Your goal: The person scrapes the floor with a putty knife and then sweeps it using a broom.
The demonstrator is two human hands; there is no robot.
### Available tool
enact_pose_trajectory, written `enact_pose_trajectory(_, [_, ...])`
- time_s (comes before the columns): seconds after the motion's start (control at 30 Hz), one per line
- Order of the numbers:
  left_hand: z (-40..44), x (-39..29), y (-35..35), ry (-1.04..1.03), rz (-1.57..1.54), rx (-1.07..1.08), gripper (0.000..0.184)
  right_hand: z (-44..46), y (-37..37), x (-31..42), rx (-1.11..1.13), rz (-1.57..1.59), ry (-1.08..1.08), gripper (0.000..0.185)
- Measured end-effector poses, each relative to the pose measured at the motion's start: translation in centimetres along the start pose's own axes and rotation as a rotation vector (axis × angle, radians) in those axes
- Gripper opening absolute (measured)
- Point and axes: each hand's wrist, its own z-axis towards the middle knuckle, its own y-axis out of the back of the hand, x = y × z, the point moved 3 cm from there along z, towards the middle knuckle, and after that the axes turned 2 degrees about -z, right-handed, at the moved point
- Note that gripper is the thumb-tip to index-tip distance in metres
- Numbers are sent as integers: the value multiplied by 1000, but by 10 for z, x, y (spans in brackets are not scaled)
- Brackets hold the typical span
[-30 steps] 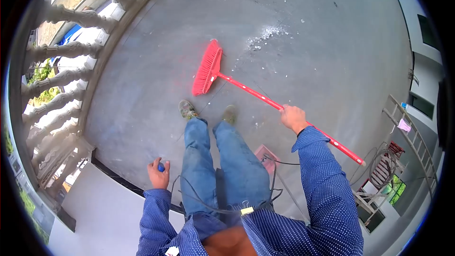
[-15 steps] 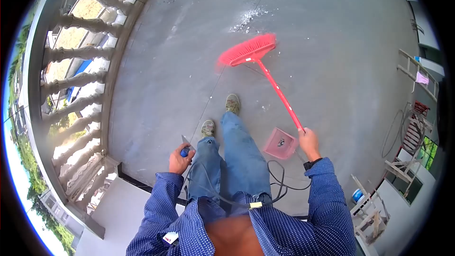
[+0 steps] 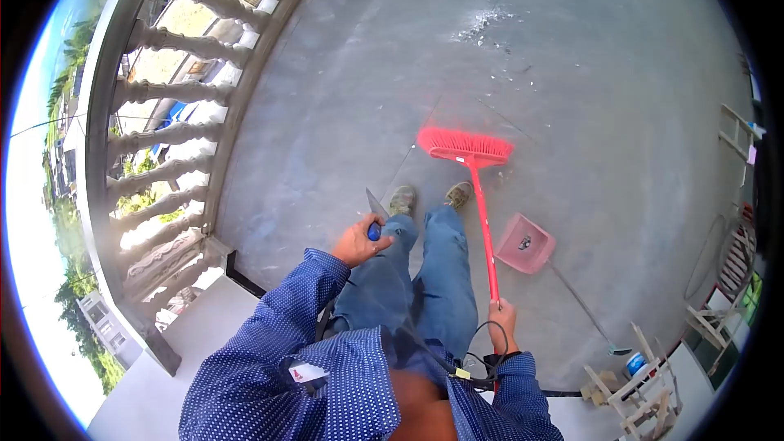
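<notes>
My left hand (image 3: 359,242) is closed round a blue-handled scraper (image 3: 376,202); its flat metal blade points away from me, above my left leg. The exact blade shape is hard to make out. Low on the right, my right hand (image 3: 502,325) grips the long handle of a red broom (image 3: 467,147). The broom's bristles face away from me, just beyond my shoes, and look blurred. To the right of the broom handle lies a pink dustpan (image 3: 525,247) with a little debris in it and a long thin handle.
White debris (image 3: 483,24) is heaped on the grey floor (image 3: 351,106) farther out, with crumbs scattered around. A stone balustrade (image 3: 180,137) runs along the left. Wooden frames (image 3: 641,388) and a coiled hose (image 3: 719,257) stand at the right. A black cable (image 3: 490,343) hangs near my waist.
The broom has come closer to my feet, its head turning more level, as my right hand drew back. My left hand has risen with the scraper. My right foot has shifted and the view has turned.
</notes>
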Motion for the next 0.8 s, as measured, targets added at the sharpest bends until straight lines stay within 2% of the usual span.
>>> enact_pose_trajectory(0.13, [3,14,-15,-38,1,78,58,-11,-17,-16,-34,-45,102,33])
enact_pose_trajectory(0.2, [10,25,-20,-30,-248,105,50,-5,-24,-15,-64,-172,162,31])
enact_pose_trajectory(0.23, [12,31,-21,-19,-244,100,50,-1,-26,-14,-52,-170,163,31])
enact_pose_trajectory(0.3, [21,45,-16,161,-425,69,39,12,-32,-4,-20,-175,136,29])
enact_pose_trajectory(0.37, [25,55,-5,144,-434,14,37,22,-32,20,0,-179,147,28])
enact_pose_trajectory(0.47, [26,62,26,158,-469,-99,46,42,-43,52,6,-217,198,27])
enact_pose_trajectory(0.53, [31,80,57,263,-601,-230,56,54,-54,81,-13,-240,235,27])
enact_pose_trajectory(0.6, [44,110,91,285,-633,-211,56,63,-66,112,-24,-249,229,26])
enact_pose_trajectory(0.67, [61,134,126,279,-795,-128,53,67,-85,141,-59,-289,222,25])
enact_pose_trajectory(0.8, [114,197,206,352,-746,-86,41,68,-148,189,-116,-292,124,26])
